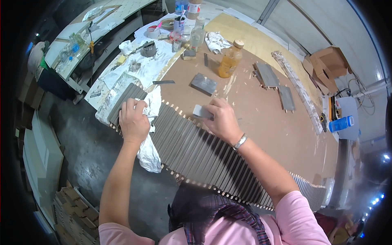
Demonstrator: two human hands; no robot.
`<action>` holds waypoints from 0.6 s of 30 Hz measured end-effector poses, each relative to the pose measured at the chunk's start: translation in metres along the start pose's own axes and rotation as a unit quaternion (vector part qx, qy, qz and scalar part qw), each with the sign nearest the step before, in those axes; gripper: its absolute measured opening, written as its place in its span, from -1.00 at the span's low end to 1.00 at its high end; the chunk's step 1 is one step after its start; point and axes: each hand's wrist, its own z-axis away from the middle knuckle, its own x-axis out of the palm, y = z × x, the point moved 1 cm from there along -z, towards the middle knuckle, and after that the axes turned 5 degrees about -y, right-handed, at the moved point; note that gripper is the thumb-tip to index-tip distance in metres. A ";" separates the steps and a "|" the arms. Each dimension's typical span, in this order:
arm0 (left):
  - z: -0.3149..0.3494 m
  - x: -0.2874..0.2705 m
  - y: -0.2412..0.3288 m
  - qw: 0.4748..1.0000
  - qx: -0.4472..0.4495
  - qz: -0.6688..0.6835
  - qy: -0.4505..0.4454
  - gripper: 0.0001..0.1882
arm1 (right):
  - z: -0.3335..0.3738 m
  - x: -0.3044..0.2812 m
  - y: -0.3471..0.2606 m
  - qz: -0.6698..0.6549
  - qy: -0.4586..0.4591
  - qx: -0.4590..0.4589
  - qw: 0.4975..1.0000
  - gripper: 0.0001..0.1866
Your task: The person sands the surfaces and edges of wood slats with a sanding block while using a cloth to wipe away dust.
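At a brown tabletop [267,122] above grey flooring [87,151], the left hand [135,123] grasps grey slats [131,93], the right hand [222,119] a pale block [200,111].

On my feed, a small, pale grey block [201,112] is held near mid-frame, by the upper edge of a long row of dark grey slats [185,145]. Pale pegs tip its slats as it slants toward lower right. I see more grey slats [131,94] grouped left of centre.
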 end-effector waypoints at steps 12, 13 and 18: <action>0.001 -0.005 0.003 1.000 -0.010 0.002 -0.006 -0.71 | -0.007 0.005 -0.033 -0.029 -0.043 -0.129 0.990 -0.75; 0.001 0.002 0.004 1.000 -0.010 0.007 -0.006 -0.71 | 0.001 0.015 -0.048 -0.060 -0.061 -0.188 0.978 -0.71; -0.002 -0.004 0.006 1.000 0.009 0.000 0.021 -0.75 | 0.000 0.047 -0.063 -0.044 -0.092 -0.215 0.971 -0.75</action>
